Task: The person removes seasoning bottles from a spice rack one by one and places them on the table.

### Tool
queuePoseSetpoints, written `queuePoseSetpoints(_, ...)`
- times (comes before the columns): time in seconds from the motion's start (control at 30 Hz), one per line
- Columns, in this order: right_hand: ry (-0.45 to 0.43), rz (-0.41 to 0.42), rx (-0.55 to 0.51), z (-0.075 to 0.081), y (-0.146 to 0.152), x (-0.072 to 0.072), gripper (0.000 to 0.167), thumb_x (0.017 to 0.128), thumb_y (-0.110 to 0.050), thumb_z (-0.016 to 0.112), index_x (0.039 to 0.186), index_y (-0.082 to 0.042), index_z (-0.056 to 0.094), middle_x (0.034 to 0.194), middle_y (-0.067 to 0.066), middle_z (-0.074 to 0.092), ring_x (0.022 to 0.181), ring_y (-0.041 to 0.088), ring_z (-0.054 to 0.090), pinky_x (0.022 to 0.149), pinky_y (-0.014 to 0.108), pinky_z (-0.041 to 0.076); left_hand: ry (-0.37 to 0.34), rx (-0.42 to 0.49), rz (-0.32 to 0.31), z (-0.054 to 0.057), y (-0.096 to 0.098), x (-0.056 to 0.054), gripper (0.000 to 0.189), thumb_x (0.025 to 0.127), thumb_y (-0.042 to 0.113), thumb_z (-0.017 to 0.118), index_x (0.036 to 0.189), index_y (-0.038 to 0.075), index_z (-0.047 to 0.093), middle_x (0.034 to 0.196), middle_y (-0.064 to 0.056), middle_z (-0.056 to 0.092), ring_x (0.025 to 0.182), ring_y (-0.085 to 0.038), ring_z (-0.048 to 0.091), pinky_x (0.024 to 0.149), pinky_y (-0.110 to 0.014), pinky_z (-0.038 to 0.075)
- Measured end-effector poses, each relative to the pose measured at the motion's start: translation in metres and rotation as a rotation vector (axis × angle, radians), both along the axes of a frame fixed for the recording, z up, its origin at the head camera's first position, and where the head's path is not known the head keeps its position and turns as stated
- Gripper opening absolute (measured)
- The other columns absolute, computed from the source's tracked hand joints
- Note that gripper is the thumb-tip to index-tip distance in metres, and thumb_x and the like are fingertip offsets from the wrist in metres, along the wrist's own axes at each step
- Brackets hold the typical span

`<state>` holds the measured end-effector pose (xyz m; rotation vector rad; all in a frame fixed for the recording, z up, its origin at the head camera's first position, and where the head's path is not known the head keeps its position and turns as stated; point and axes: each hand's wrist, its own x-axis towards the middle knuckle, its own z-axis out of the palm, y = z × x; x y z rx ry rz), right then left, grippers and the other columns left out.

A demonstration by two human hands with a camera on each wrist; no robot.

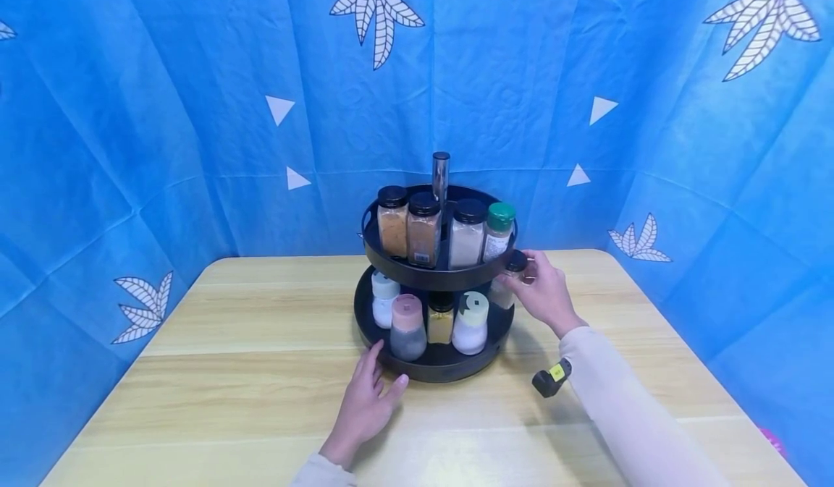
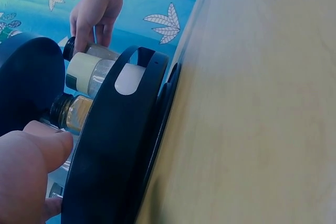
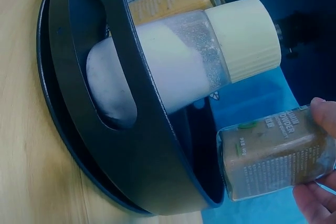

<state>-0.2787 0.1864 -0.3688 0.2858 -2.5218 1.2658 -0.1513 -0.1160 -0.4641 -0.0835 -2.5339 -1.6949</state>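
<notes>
My right hand (image 1: 546, 291) pinches a clear spice jar (image 3: 273, 156) with a black lid and brown powder, its label reading "powder". The jar is at the right side of the lower tier (image 1: 446, 373) of a black two-tier rack, its base right at the rim in the right wrist view. At the front left of that tier, my left hand (image 1: 366, 404) has its fingertips by the rim, thumb apart. On the lower tier stand a pink-capped shaker (image 1: 407, 331), a cream-capped shaker (image 1: 471, 328), a white-capped shaker (image 1: 384, 302) and a small yellow-filled jar (image 1: 440, 324).
The upper tier (image 1: 443, 280) bears several black-lidded spice jars and a green-capped jar (image 1: 498, 232), around a metal post (image 1: 440, 172). The rack stands on a wooden table (image 1: 260, 371). Blue curtains (image 1: 508, 74) with leaf prints hang behind and at both sides.
</notes>
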Motion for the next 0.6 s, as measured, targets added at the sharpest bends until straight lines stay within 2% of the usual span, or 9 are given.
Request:
queuePoseSetpoints(0.33, -0.012, -0.009, 0.004, 0.003, 0.005, 0.001, 0.055, 0.088, -0.025, 0.074, 0.13, -0.004, 0.046, 0.121, 0.023, 0.062, 0.108, 0.039, 0.062, 0.09, 0.052, 0.051, 0.01, -0.001, -0.003, 0.0, -0.001, 0.0, 0.075, 0.091, 0.02, 0.068, 0.151, 0.004, 0.026, 0.154, -0.027, 0.02, 0.13, -0.048, 0.039, 0.103, -0.049, 0.04)
queuePoseSetpoints(0.6, -0.03, -0.038, 0.006, 0.001, 0.011, 0.002, 0.059, 0.087, -0.033, 0.073, 0.131, -0.005, 0.046, 0.122, 0.023, 0.062, 0.11, 0.039, 0.061, 0.09, 0.052, 0.051, -0.004, -0.001, -0.006, -0.001, -0.001, 0.001, 0.076, 0.09, 0.018, 0.069, 0.152, 0.005, 0.025, 0.155, -0.027, 0.018, 0.13, -0.048, 0.038, 0.103, -0.05, 0.039)
